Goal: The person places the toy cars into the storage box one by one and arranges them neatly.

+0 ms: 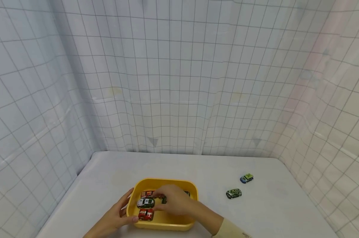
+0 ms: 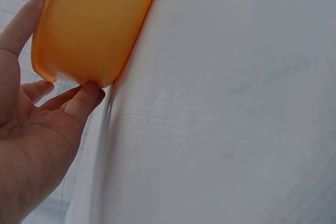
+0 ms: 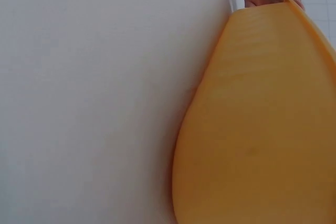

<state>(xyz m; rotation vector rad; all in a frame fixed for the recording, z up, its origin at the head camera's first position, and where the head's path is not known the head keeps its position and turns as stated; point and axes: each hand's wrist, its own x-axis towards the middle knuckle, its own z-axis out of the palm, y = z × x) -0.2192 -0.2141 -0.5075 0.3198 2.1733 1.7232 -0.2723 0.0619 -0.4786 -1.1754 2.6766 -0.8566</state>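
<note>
A yellow plastic bin (image 1: 164,226) stands near the table's front, with several toy cars in it. My left hand (image 1: 115,215) holds its left end, thumb at the rim; in the left wrist view, the left fingers (image 2: 81,103) bend against the outer wall. Inside the bin is my right hand (image 1: 174,200), thumb and forefinger spread beside the right end of a white-and-green toy car (image 1: 144,203). Whether they pinch it I cannot tell. Nearby lie a red toy car (image 1: 145,215) and an orange-red one (image 1: 146,194). The right hand partly covers dark green toy cars.
Two toy cars lie on the white table (image 1: 209,172) right of the bin: a green camouflage one (image 1: 234,193) and, farther back, a green-and-blue one (image 1: 246,178). White checked curtains (image 1: 179,99) hang behind and at both sides.
</note>
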